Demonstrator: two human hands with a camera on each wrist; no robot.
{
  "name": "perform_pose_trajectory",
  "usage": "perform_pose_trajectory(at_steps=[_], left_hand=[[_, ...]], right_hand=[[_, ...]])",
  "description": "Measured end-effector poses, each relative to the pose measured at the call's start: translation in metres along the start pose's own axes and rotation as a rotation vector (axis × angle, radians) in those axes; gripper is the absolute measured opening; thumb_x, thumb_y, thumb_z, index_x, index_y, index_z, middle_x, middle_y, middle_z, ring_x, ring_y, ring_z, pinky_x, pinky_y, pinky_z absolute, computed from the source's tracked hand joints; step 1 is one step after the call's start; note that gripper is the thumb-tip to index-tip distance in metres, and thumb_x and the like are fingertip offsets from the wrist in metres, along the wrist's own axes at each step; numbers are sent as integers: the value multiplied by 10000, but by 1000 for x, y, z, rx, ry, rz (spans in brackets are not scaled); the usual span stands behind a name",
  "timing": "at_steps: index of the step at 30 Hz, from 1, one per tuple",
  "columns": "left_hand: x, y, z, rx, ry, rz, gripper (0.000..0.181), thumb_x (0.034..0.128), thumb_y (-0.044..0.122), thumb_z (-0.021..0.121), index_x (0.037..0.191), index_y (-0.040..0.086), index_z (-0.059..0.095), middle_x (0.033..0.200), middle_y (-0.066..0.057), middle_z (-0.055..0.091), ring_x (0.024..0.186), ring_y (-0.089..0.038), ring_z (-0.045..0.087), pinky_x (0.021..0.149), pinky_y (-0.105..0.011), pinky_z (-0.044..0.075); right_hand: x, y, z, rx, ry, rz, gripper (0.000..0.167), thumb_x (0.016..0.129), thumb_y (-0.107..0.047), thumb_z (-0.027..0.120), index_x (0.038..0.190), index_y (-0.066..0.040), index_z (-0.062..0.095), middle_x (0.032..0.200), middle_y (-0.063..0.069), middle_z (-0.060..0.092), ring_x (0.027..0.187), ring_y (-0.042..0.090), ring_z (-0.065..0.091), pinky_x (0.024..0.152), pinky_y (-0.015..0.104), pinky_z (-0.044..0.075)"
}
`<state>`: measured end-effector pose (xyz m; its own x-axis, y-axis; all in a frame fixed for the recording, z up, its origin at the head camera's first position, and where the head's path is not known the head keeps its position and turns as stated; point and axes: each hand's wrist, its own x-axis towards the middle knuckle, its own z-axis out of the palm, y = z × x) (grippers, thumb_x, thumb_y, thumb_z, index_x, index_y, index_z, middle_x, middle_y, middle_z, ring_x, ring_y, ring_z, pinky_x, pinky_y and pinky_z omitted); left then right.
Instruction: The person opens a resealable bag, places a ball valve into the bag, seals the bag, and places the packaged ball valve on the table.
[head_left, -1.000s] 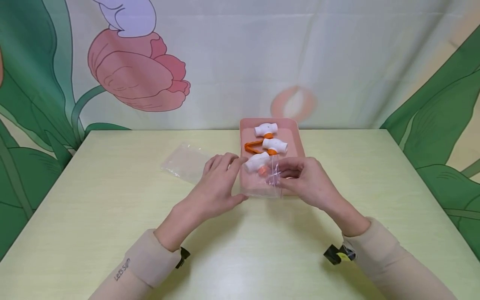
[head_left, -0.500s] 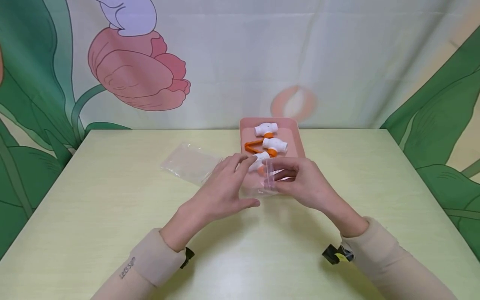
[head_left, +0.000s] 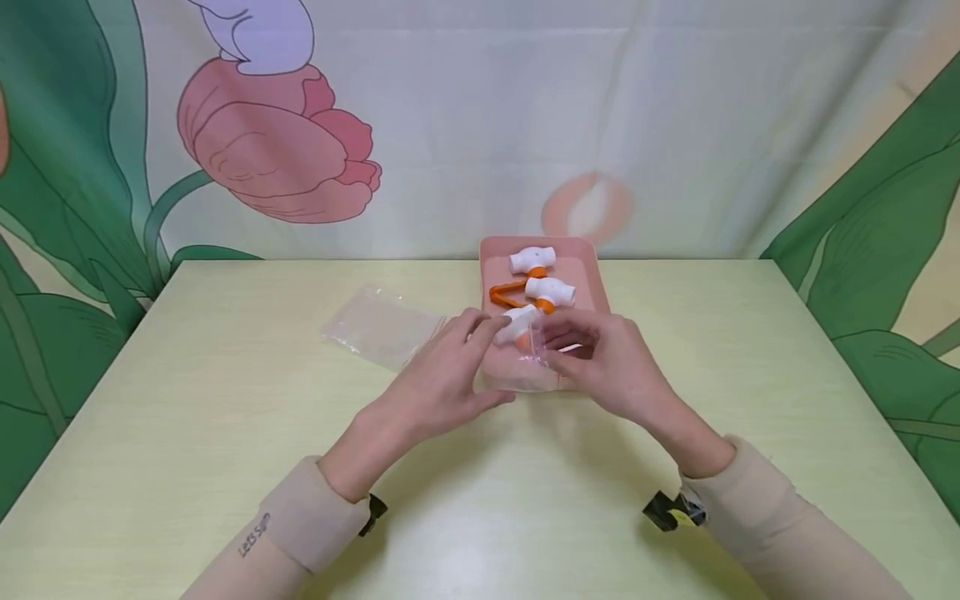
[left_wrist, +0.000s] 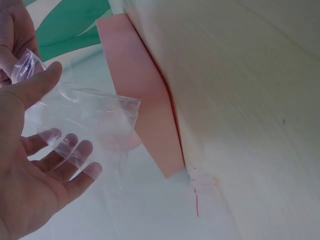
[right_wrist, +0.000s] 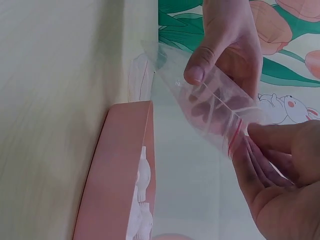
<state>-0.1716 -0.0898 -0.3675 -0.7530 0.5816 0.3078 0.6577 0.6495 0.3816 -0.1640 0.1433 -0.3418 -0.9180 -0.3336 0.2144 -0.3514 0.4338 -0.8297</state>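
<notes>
My right hand point(head_left: 618, 367) pinches the red-striped zip edge of a clear plastic zip bag point(right_wrist: 205, 107), between thumb and fingers. The left hand point(head_left: 427, 383) is at the bag's other side. Its thumb and spread fingers lie on either side of the film without closing on it, as the left wrist view shows. No contents show in the bag. Below and behind the hands stands a pink tray point(head_left: 592, 275). It holds white plastic ball valves with orange handles: a far valve point(head_left: 532, 259), a middle valve point(head_left: 552, 292) and a near valve point(head_left: 519, 320), partly hidden by the hands and the bag.
A second clear zip bag point(head_left: 378, 327) lies flat on the pale table point(head_left: 225, 400), left of the tray. Behind the table's far edge hangs a printed curtain point(head_left: 465, 125) with flowers and leaves.
The left hand has moved a little right, closer to the right hand. The held bag has shifted slightly left and turned in the right hand's pinch. The tray and valves have stayed put.
</notes>
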Motion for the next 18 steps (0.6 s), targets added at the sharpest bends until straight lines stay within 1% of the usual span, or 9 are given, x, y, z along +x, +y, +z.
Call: perform_pose_trajectory(at_steps=[2,4,7,9,11,13,16,18], left_hand=[[-1,0,0,-5,-6,-15,821,805,275,908,1466,39,483,1264,-85,535,1108,-252,528,951,-373,484],[-1,-1,-1,-10,-14,-32,827,811,279,904,1475,34,475,1258,-87,533,1107,-246,526,952,-369,491],[-3,-3,-2,-19,-22,-45,824,821,284,897,1475,18,472,1252,-92,531,1106,-238,525,958,-363,497],[-4,-3,-3,-19,-25,-54,816,825,291,893,1470,15,476,1250,-93,532,1107,-232,528,960,-361,501],[-6,-4,-3,-16,-25,-56,817,825,290,892,1470,10,476,1247,-95,535,1110,-234,532,964,-365,502],[-6,-4,-4,-8,-28,-58,824,826,291,891,1476,9,470,1247,-97,538,1112,-235,537,969,-369,503],[-7,-3,-5,1,-37,-60,844,826,290,890,1494,17,453,1247,-97,541,1112,-236,537,964,-369,507],[-8,-3,-5,4,-42,-61,849,827,293,889,1500,21,447,1252,-96,540,1116,-234,535,961,-366,508]], right_hand=[[1,-1,-2,-16,40,-3,191,905,1,771,1093,-18,746,1021,71,738,900,199,719,802,306,595],[3,-1,-6,-28,65,1,132,921,-13,755,1052,-32,750,996,57,736,875,190,706,786,289,592],[7,1,-14,-61,82,29,100,944,-40,736,1044,-54,740,987,34,727,860,207,694,781,293,588],[11,6,-20,-75,75,56,97,960,-58,717,1055,-55,733,1005,41,723,884,224,692,802,310,583],[15,12,-24,-101,49,88,108,968,-66,703,1074,-54,724,1025,53,718,921,229,685,835,341,575],[19,18,-27,-133,5,119,127,971,-64,686,1094,-42,711,1056,83,714,961,231,672,868,376,566],[25,29,-29,-186,-68,167,189,957,-38,684,1145,-19,686,1117,135,695,1017,250,644,914,418,551],[28,36,-30,-217,-99,194,240,945,-28,695,1182,-5,665,1164,165,676,1049,281,630,934,435,545]])
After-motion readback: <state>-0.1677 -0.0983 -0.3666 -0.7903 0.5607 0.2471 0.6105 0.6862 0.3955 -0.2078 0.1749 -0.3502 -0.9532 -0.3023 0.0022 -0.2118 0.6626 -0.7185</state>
